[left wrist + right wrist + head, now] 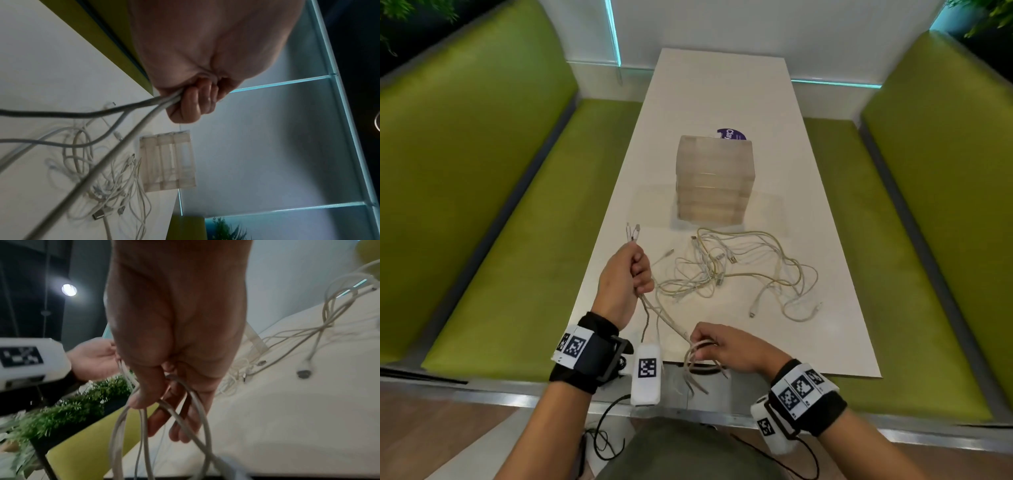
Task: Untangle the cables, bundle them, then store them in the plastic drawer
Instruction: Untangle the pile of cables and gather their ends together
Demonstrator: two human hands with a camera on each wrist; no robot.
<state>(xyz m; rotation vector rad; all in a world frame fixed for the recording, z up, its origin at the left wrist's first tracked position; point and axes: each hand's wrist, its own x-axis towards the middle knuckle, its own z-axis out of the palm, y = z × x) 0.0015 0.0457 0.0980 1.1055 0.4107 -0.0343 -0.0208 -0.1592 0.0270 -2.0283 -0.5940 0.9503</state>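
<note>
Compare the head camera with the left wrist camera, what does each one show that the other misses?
Only the head view shows the right hand holding loops of the held cable at the table's near edge, plus both wrist bands and the green benches.

Only the left wrist view shows the left hand's fingers curled round the strands from below.

Both show the left hand gripping the cable, the tangled pile on the table, and the plastic drawer behind it.

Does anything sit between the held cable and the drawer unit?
Yes. The tangled pile of white cables lies on the white table, between the hand-held white cable and the translucent plastic drawer unit.
</note>
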